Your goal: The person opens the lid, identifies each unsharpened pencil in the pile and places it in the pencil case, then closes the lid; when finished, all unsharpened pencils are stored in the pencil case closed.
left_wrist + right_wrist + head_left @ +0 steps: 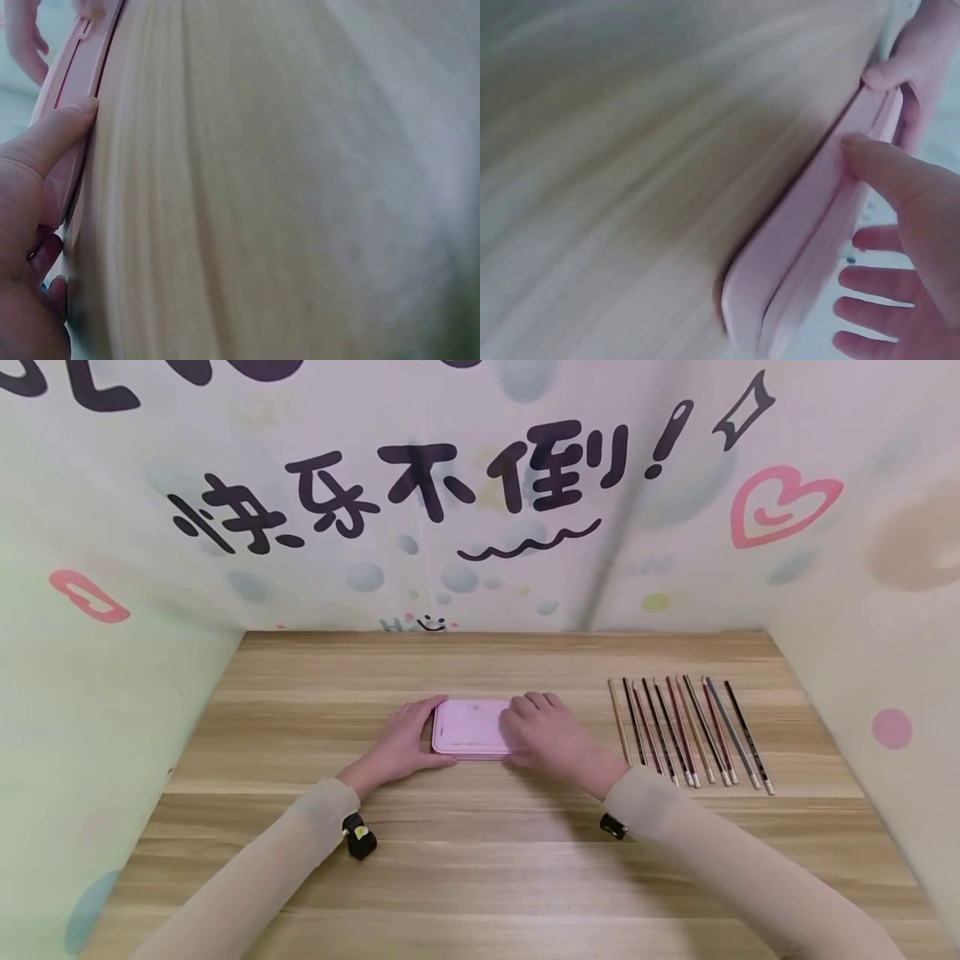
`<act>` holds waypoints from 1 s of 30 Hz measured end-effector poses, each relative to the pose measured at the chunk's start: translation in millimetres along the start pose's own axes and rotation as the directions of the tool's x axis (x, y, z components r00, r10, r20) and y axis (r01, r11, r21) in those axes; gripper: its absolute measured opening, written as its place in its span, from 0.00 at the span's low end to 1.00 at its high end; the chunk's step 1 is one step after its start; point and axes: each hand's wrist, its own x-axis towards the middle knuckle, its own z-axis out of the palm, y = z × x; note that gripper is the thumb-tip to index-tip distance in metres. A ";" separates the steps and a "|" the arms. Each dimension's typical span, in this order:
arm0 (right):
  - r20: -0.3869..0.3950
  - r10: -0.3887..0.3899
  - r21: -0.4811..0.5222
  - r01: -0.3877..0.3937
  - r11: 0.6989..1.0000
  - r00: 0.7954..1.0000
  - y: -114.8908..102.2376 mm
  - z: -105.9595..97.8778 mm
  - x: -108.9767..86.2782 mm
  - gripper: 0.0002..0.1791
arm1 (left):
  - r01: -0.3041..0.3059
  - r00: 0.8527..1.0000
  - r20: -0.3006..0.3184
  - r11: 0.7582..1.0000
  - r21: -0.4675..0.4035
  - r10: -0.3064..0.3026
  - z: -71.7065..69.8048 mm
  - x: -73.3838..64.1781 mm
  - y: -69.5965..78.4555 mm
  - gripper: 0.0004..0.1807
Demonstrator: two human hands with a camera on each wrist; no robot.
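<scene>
A pink pencil case with rounded corners lies on the table, its lid down. My left hand holds its left end, thumb against the near side and fingers at the far side. In the left wrist view the left thumb presses on the case's side wall, near a small clasp. Over the right end of the case lies my right hand. Its thumb touches the near side around the lid seam in the right wrist view, with the fingers reaching across the lid.
Several pencils lie side by side in a row on the wooden table, right of the case. A printed cloth wall stands behind the table, with side walls at left and right.
</scene>
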 end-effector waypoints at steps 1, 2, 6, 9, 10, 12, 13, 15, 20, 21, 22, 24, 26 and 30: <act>0.025 0.002 0.025 -0.003 1.000 1.000 3.0 -0.5 -1.4 0.33 | 0.000 1.000 0.000 1.000 -0.001 0.000 0.1 -0.2 -0.1 0.57; 0.044 0.007 0.049 -0.010 0.999 0.999 5.8 -0.5 -2.8 0.35 | -0.002 1.000 -0.002 1.000 -0.001 0.002 0.3 -0.5 -0.6 0.57; 0.095 0.029 0.100 -0.039 0.994 0.995 15.8 1.9 -5.9 0.42 | -0.002 1.000 -0.007 1.000 -0.006 0.002 -0.5 -1.4 -0.3 0.57; 0.103 0.024 0.128 -0.037 0.991 0.994 21.9 2.4 -6.3 0.43 | -0.007 1.000 -0.007 1.000 -0.013 0.007 -1.2 -1.5 0.8 0.57; 0.103 0.019 0.144 -0.034 0.989 0.995 23.6 1.6 -6.2 0.43 | -0.008 1.000 -0.006 1.000 -0.013 0.008 -1.3 -1.5 1.1 0.57; 0.101 0.006 0.176 -0.023 0.984 0.995 27.1 -0.4 -5.8 0.43 | -0.010 1.000 -0.003 1.000 -0.012 0.010 -1.3 -1.6 1.5 0.57; 0.098 0.002 0.196 -0.021 0.980 0.995 28.8 -1.9 -5.8 0.43 | -0.008 1.000 -0.001 1.000 -0.011 0.008 -1.1 -1.7 1.6 0.57; 0.089 -0.007 0.226 -0.014 0.974 0.996 31.5 -4.8 -5.7 0.42 | -0.001 1.000 0.001 1.000 -0.012 0.001 -0.9 -2.3 1.9 0.58; 0.122 0.026 0.267 -0.058 0.962 0.992 36.7 -12.5 -7.9 0.40 | 0.017 1.000 0.010 1.000 -0.015 -0.017 0.5 -2.8 1.5 0.60; 0.135 0.036 0.274 -0.072 0.959 0.990 37.3 -13.6 -9.1 0.40 | 0.020 1.000 0.013 1.000 -0.017 -0.020 0.8 -2.9 1.3 0.60; 0.146 0.040 0.281 -0.080 0.956 0.988 37.7 -14.4 -10.3 0.39 | 0.022 1.000 0.018 1.000 -0.018 -0.022 1.2 -2.9 0.9 0.60; 0.158 0.035 0.290 -0.080 0.954 0.987 38.3 -15.8 -12.5 0.38 | 0.027 0.999 0.022 0.999 -0.020 -0.027 1.4 -3.1 0.2 0.60; 0.156 0.004 0.285 -0.049 0.957 0.988 39.1 -16.9 -14.8 0.35 | 0.025 1.000 0.019 0.999 -0.021 -0.025 1.1 -3.2 -0.2 0.60; 0.125 -0.090 0.267 0.054 0.962 0.988 42.1 -21.3 -19.4 0.29 | 0.018 1.000 0.015 1.000 -0.017 -0.017 -0.4 -3.4 -0.4 0.61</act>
